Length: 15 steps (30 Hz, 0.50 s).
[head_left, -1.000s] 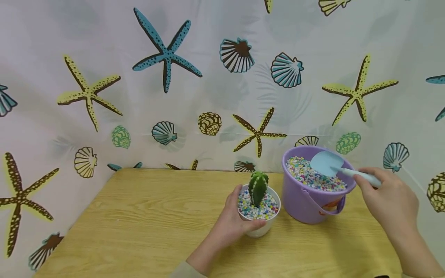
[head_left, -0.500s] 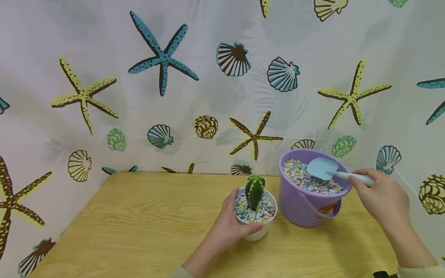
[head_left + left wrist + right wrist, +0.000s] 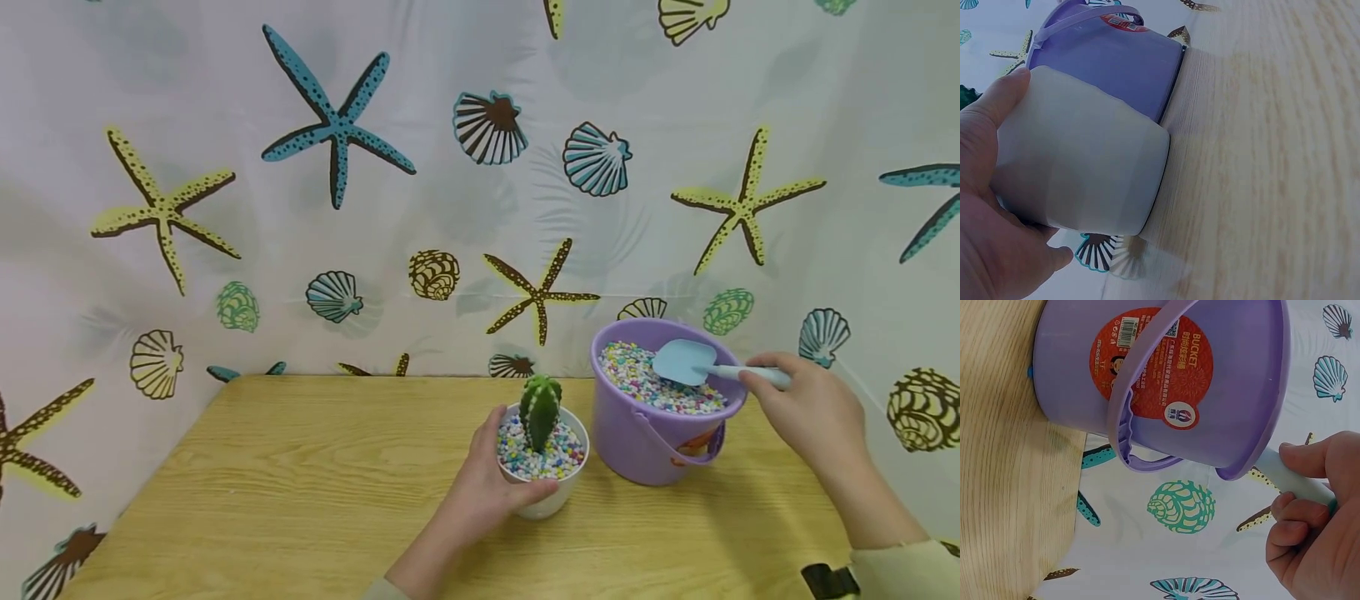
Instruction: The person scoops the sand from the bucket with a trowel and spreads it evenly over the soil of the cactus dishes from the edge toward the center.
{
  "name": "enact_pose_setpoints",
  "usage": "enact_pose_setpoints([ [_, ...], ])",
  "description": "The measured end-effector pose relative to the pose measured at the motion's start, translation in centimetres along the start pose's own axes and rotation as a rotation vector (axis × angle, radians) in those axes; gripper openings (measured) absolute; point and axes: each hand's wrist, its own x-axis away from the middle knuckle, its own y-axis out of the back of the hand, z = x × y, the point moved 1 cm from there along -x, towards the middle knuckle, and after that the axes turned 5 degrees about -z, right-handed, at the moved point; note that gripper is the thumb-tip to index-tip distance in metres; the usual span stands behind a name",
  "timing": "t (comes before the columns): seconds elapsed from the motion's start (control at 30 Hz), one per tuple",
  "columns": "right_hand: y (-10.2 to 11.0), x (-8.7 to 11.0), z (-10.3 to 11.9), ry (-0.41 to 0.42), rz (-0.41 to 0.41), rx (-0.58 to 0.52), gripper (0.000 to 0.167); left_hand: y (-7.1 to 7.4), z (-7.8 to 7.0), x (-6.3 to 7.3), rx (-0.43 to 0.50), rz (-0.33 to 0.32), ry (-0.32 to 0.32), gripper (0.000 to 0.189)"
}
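Observation:
A white pot (image 3: pixel 553 498) with a green cactus (image 3: pixel 542 414) stands on the table, filled with colored pebbles (image 3: pixel 517 457). My left hand (image 3: pixel 486 483) grips the pot from the left, thumb across its front; the left wrist view shows the pot's plain side (image 3: pixel 1085 156). Right of it is a purple bucket (image 3: pixel 637 450) holding similar pebbles (image 3: pixel 636 373). My right hand (image 3: pixel 813 408) grips the handle of a light blue scoop (image 3: pixel 684 362), whose blade lies over the pebbles inside the bucket. In the right wrist view the bucket's rim hides the blade.
The wooden table (image 3: pixel 315 483) runs back to a white curtain (image 3: pixel 435 192) printed with starfish and shells. The bucket's handle (image 3: pixel 701 458) hangs down at its front. A dark object (image 3: pixel 828 581) lies at the lower right by the right sleeve.
The view has shifted, so everything sits slightly further left. The scoop stays over the pebbles, its handle now nearer level. The left hand keeps hold of the pot.

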Motion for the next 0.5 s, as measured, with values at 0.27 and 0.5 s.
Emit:
enact_pose_setpoints([
  [0.27,-0.12,-0.49,-0.28,0.007,0.013,0.005,0.051,-0.06,0.18,-0.16,0.002,0.002,-0.002,0.130],
  [0.5,-0.44,-0.95,-0.34,0.018,0.039,0.002,0.050,-0.03,0.18,-0.20,0.026,0.010,0.007,0.129],
])
